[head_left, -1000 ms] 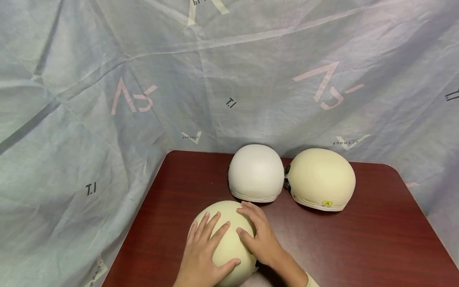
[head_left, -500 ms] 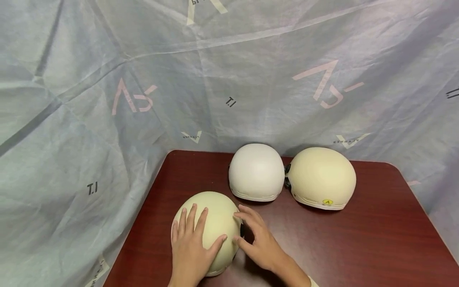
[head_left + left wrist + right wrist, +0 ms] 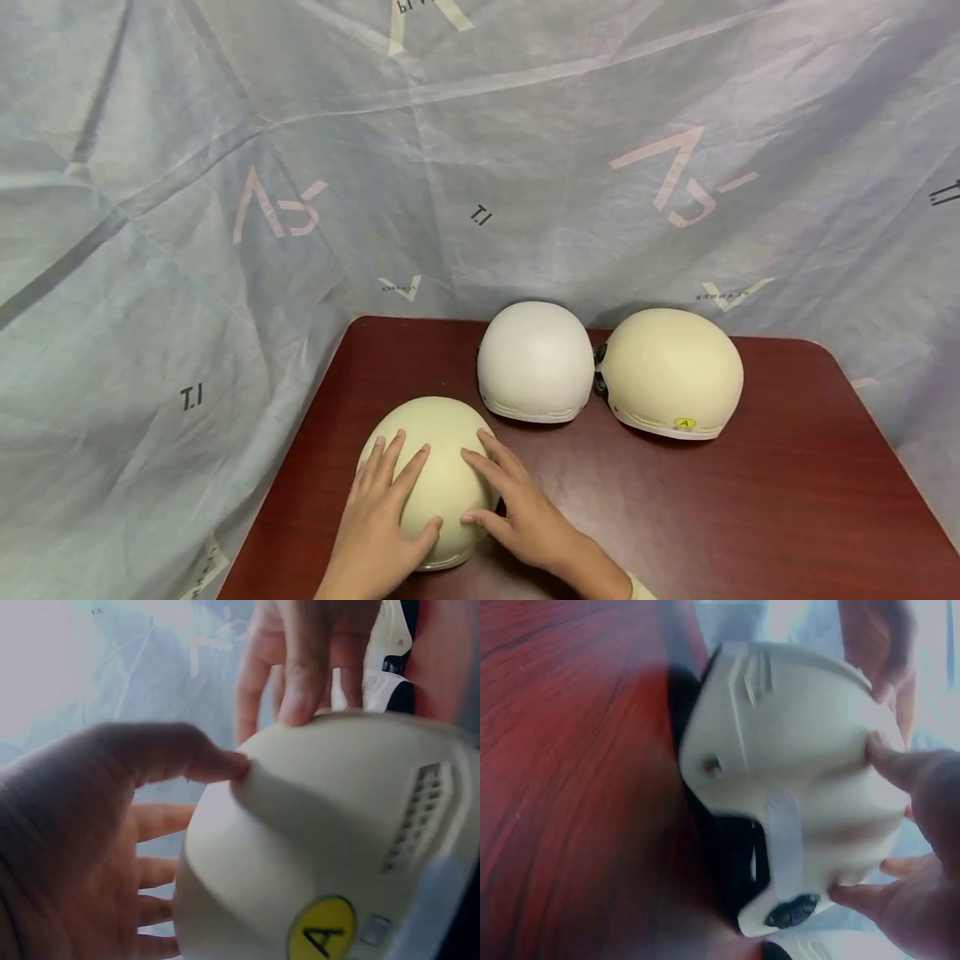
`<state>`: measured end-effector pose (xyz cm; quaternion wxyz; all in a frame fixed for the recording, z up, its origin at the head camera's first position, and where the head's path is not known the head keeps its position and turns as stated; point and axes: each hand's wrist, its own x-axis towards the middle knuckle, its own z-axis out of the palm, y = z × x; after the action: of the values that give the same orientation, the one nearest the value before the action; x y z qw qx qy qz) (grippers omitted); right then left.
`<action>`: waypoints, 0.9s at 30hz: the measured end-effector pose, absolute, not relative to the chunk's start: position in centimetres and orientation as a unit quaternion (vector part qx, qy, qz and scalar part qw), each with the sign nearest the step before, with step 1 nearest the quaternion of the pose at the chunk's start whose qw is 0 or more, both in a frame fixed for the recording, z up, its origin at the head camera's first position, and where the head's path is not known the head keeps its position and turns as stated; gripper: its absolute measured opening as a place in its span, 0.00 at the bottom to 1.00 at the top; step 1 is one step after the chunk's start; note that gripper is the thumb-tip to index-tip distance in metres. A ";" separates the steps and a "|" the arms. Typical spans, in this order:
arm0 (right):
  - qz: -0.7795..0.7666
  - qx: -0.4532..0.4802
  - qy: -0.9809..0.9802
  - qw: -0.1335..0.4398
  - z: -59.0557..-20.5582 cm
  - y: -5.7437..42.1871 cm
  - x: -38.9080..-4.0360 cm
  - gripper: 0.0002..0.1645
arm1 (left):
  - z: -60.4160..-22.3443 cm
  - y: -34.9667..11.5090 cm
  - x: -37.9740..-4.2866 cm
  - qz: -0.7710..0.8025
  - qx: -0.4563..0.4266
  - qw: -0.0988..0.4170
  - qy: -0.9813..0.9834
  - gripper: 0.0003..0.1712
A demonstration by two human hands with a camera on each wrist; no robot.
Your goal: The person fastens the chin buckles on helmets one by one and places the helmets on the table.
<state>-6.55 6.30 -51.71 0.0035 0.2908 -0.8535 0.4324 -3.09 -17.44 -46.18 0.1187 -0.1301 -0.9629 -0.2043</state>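
Observation:
A cream helmet (image 3: 441,483) sits dome up on the table near its front left. My left hand (image 3: 378,525) lies on its left side with the fingers spread and straight, the thumb toward the front. On the right side my right hand (image 3: 525,517) touches the dome with fingertips and thumb. In the left wrist view the shell shows a round yellow sticker (image 3: 322,930) with a black A and a vent grille (image 3: 417,814). A round black knob (image 3: 793,910) and a dark opening at the edge show in the right wrist view.
Behind stand a white helmet (image 3: 536,362) and a second cream helmet (image 3: 675,375), side by side with black fittings between them. The dark red wooden table (image 3: 750,517) meets a grey printed fabric sheet (image 3: 525,167) at the back and left.
The near cream helmet has shifted left and slightly back, turned, and come to rest. Both hands moved left with it; the right hand came off its edge, then back onto the dome.

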 end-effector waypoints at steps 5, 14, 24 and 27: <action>0.403 0.318 -0.855 0.074 -52.2 4.9 -6.7 0.40 | -46.7 -17.9 -3.8 -0.200 -0.114 0.144 -0.962 0.48; 0.372 0.313 -0.871 0.076 -52.6 2.7 -9.0 0.47 | -46.7 -19.6 -6.4 -0.232 -0.109 0.123 -0.959 0.47; 0.367 0.292 -0.881 0.058 -52.6 0.9 -11.3 0.42 | -46.8 -20.8 -9.9 -0.271 -0.105 0.088 -0.953 0.44; 0.370 0.280 -0.884 0.053 -52.7 0.8 -11.5 0.42 | -47.0 -20.6 -11.0 -0.260 -0.104 0.102 -0.954 0.44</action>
<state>-11.50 0.77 -52.74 0.0528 0.2804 -0.8841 0.3700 -10.95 -20.61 -47.03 0.1020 -0.1043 -0.9544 -0.2604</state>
